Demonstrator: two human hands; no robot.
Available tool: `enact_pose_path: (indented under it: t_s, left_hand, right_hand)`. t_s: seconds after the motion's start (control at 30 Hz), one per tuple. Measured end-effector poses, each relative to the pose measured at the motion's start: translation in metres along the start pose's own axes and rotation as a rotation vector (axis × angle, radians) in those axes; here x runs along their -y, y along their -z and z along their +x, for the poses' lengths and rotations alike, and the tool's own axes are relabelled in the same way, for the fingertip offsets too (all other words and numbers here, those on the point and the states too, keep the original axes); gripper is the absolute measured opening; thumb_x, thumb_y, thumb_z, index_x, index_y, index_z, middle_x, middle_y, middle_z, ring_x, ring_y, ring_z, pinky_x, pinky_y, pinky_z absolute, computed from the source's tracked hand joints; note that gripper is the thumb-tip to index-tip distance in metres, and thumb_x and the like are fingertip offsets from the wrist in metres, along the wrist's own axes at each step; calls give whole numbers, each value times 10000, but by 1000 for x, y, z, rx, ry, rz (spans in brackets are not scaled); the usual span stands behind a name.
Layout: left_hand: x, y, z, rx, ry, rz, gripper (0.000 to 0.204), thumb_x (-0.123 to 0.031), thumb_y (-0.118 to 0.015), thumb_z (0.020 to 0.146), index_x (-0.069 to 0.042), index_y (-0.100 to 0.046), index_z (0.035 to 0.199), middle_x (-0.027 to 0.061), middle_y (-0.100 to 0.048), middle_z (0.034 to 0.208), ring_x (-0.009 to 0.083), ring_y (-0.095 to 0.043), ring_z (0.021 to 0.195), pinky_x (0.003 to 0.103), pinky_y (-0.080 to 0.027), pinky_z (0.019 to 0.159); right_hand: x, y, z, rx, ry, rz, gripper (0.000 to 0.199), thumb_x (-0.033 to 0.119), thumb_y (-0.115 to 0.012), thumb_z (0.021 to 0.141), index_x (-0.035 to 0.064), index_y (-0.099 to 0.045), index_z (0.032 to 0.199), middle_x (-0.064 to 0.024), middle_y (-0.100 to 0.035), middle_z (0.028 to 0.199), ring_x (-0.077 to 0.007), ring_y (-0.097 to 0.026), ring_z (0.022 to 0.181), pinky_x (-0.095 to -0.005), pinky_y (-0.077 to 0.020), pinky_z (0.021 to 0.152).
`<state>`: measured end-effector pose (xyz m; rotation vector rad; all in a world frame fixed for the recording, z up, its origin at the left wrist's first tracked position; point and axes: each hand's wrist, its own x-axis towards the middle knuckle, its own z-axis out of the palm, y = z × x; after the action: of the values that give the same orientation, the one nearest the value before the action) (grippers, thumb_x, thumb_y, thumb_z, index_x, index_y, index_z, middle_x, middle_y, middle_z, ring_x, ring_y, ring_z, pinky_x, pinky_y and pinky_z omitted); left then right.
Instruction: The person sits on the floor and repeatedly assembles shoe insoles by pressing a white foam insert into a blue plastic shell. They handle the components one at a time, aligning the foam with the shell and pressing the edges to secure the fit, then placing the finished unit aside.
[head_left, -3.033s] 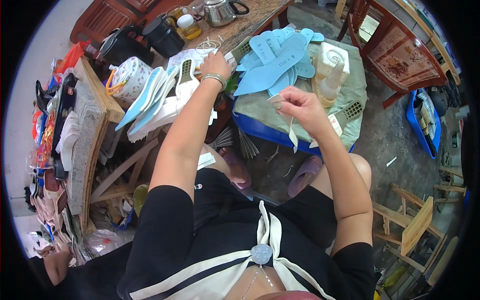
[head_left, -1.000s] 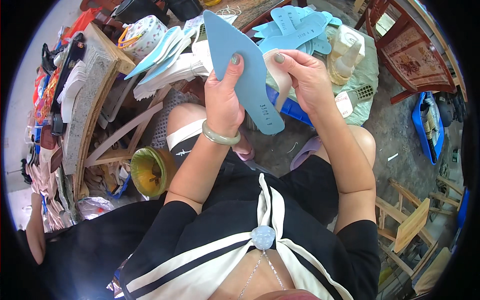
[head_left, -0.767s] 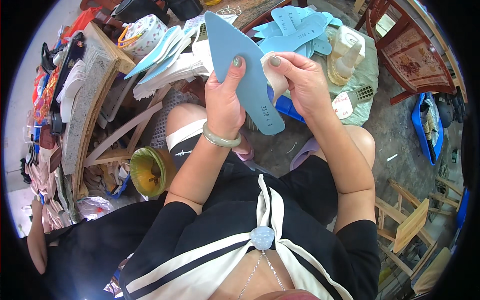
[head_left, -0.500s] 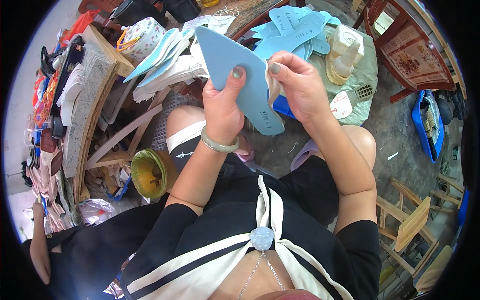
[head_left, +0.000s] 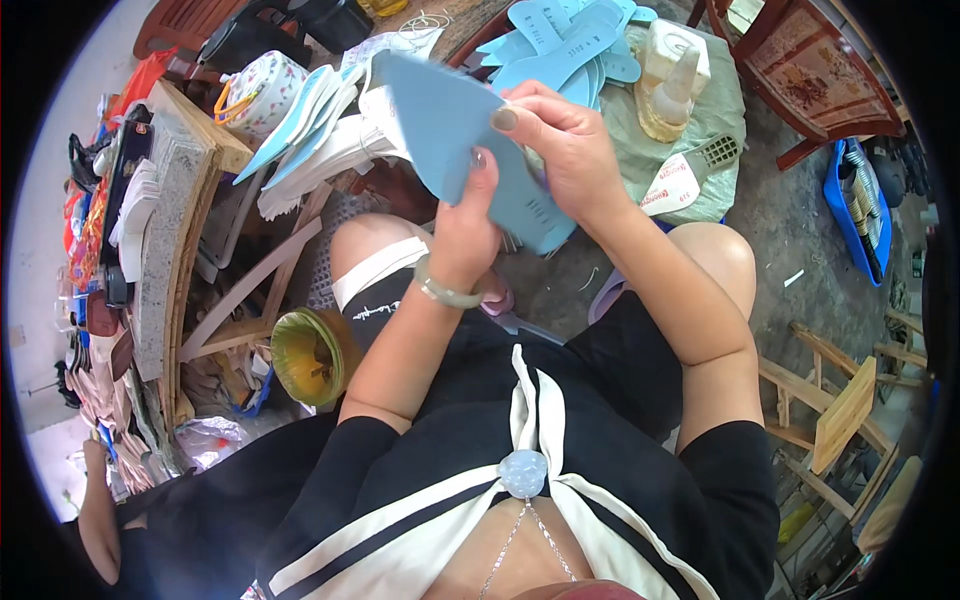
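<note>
Cluttered workshop ground spread around the seated person, with a grey stone-topped worktop at the left carrying stacked goods, a cloth-covered heap ahead, and a blue crate out to the right. On that cloth lay a fan of pale blue insoles beside a clear plastic bottle, while a sheaf of white and blue sole pieces leaned off the worktop's edge. Below the left knee stood a yellow-green tub. Over the lap, the blue insole sheet had swung since half a second before: its pointed end, then aimed up and left, had dropped flatter and broader toward the camera, and both hands had lifted slightly. I judge that the piece was being turned for working along its lower edge. The left hand, a pale bangle on its wrist, gripped the sheet from beneath, thumb pressed on its face. The right hand was closed over the upper edge, thumb and fingertips pinching the sheet.
</note>
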<state>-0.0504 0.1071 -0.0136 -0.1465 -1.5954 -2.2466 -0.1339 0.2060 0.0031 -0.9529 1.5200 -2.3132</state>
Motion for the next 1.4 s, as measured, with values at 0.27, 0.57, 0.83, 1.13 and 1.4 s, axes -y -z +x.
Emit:
enact_pose_path:
  t_s: [0.27, 0.57, 0.83, 1.13, 1.4]
  left_hand:
    - [-24, 6, 23, 37, -76, -156, 659, -512, -278, 996, -109, -130, 1497, 213, -305, 1479, 341, -320, 1363, 461, -264, 1127]
    - [-34, 5, 20, 0, -52, -311, 590, -396, -335, 1015, -27, -222, 1462, 219, -372, 1440, 328, -398, 1321, 443, -315, 1101]
    - [-50, 6, 21, 51, 13, -166, 536, -225, -422, 959, 57, -304, 1400, 256, -377, 1424, 374, -409, 1309, 463, -317, 1102]
    - [-70, 3, 30, 137, 123, -139, 561, -137, -464, 900, 87, -305, 1389, 296, -359, 1419, 401, -422, 1295, 508, -327, 1099]
    - [-74, 11, 34, 112, 82, -157, 654, -178, -487, 882, 28, -224, 1445, 266, -261, 1484, 392, -294, 1377, 514, -292, 1119]
  right_hand:
    - [0, -5, -4, 23, -191, -13, 249, 172, -622, 920, 51, -677, 1130, -3, -671, 930, -53, -566, 842, -195, -465, 761]
    - [14, 4, 4, 48, -136, -61, 176, 146, -582, 938, 27, -674, 1030, 7, -664, 894, -55, -564, 833, -210, -458, 766]
    - [26, 13, 7, 288, -326, 117, 191, 162, -553, 956, 31, -598, 1088, 12, -624, 954, -50, -565, 865, -215, -467, 776]
    - [30, 33, 14, 449, -447, 388, 215, 154, -563, 942, 42, -582, 1124, -3, -624, 955, -52, -587, 857, -194, -479, 744]
    - [28, 19, 7, 233, -284, 99, 275, 144, -562, 946, 58, -530, 1205, 2, -625, 871, -43, -564, 718, -187, -449, 618]
